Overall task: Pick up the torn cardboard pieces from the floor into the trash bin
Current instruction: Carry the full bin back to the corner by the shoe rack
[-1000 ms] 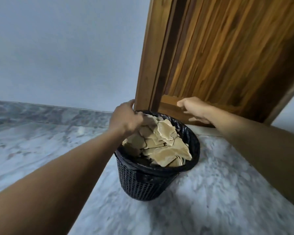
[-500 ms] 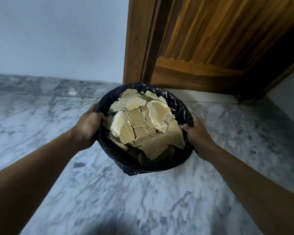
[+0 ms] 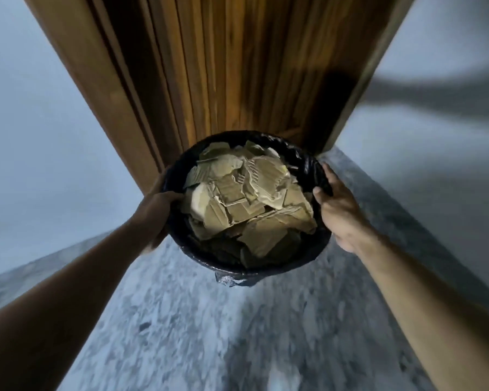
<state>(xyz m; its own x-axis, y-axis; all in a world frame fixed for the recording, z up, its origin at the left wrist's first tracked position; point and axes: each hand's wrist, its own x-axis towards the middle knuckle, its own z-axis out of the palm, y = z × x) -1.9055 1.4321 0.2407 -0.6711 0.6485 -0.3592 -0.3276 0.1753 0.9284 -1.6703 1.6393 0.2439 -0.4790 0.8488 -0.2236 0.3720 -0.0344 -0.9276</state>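
Head view: left hand (image 3: 156, 213) and right hand (image 3: 342, 214) grip upright trash bin (image 3: 251, 268), mouth upward.

Both arms out in front, bare to the elbow, forearms converging from the lower corners.

Left hand (image 3: 158, 211): at the left side of the trash bin (image 3: 266, 270), thumb hooked over the rim, fingers wrapped round the outside. Somewhat blurred; finger detail unclear.

Right hand (image 3: 340, 213): at the right side of the rim, back of the hand up, thumb (image 3: 318, 191) lying on the edge, fingers curled over the outer wall.

Wrists roughly level, palms facing each other.
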